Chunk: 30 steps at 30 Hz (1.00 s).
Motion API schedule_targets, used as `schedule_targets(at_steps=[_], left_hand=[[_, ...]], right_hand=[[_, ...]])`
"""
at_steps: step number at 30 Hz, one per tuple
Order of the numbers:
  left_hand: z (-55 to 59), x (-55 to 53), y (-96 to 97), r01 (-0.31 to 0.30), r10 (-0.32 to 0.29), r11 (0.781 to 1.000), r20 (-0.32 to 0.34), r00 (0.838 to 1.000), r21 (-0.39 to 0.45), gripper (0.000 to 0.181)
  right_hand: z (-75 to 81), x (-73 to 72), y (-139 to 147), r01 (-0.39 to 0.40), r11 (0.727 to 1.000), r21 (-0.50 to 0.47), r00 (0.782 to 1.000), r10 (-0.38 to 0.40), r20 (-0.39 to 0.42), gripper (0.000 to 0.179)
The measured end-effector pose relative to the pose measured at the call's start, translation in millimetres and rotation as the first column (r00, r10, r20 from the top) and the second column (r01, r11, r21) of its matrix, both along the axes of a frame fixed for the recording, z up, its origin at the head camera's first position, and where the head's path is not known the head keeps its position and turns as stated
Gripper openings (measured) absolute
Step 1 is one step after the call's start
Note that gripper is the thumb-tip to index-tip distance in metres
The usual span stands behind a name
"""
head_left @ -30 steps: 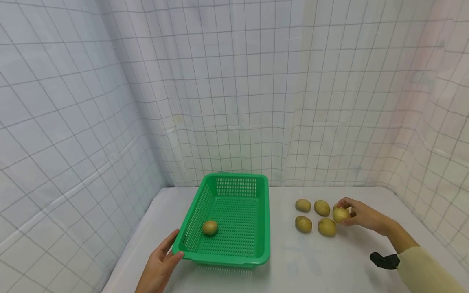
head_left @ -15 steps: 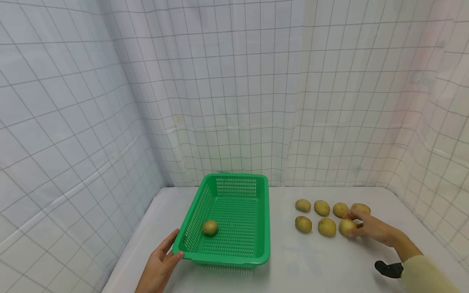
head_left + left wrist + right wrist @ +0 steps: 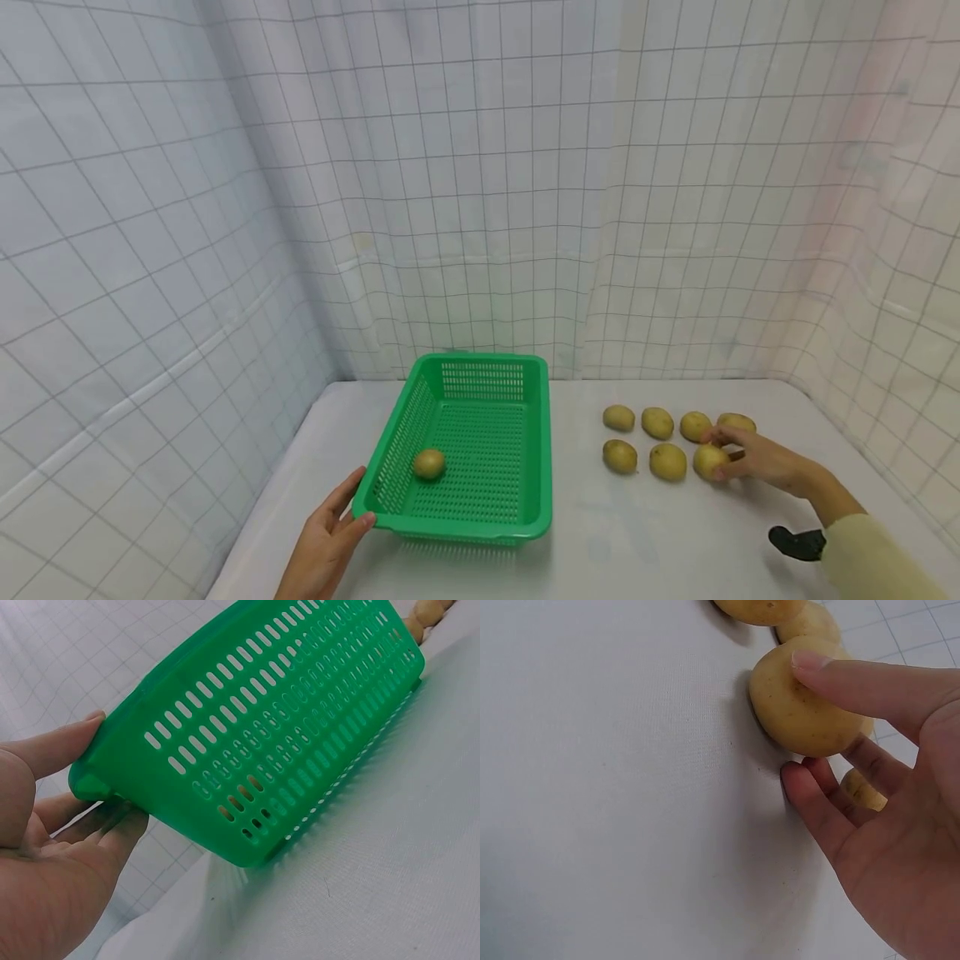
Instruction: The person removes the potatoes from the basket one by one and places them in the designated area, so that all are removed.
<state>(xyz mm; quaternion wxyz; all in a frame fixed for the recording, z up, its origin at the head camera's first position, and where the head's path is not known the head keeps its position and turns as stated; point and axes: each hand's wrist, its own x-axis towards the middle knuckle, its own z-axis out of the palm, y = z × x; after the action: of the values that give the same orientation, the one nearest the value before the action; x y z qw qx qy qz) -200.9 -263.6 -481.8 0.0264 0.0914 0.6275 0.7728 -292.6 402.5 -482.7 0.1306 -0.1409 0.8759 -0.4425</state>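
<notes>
At the near left corner of a green plastic basket (image 3: 536, 467), my left hand (image 3: 324, 540) grips the rim. In the left wrist view, its thumb lies on the rim and its other fingers reach behind the corner. One potato (image 3: 430, 464) lies inside the basket, near the left side. On the right of the table, my right hand (image 3: 761, 460) holds a potato (image 3: 802, 705) between thumb and fingers, low at the right end of the front row. Beside it in that row are a second potato (image 3: 667, 462) and a third potato (image 3: 620, 456).
Behind the front row runs a back row of several potatoes, from a left one (image 3: 618, 417) to a right one (image 3: 737, 422) beyond my right hand. A white cloth (image 3: 600, 542) covers the table. Grid-patterned curtains (image 3: 480, 183) enclose the back and sides.
My right hand has brought its potato right and nearer to me, to the end of the front row. Its position has barely changed over the last half second. The left hand stays on the basket.
</notes>
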Motion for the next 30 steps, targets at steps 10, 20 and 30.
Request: schedule_targets(at_steps=[10, 20, 30], left_hand=[[-0.5, 0.7, 0.8, 0.021, -0.021, 1.0, -0.012, 1.0, 0.011, 0.076], [-0.1, 2.4, 1.4, -0.002, 0.002, 1.0, 0.01, 1.0, 0.004, 0.077], [0.2, 2.1, 1.7, -0.013, 0.013, 1.0, 0.002, 1.0, -0.002, 0.077]], right_hand=[[12.4, -2.1, 3, -0.01, 1.0, 0.02, 0.999, 0.011, -0.032, 0.048], [32.1, -13.0, -5, -0.061, 0.996, 0.065, 0.997, 0.065, -0.052, 0.053], [45.4, -23.6, -16, -0.089, 0.991, 0.097, 0.995, 0.093, -0.04, 0.05]])
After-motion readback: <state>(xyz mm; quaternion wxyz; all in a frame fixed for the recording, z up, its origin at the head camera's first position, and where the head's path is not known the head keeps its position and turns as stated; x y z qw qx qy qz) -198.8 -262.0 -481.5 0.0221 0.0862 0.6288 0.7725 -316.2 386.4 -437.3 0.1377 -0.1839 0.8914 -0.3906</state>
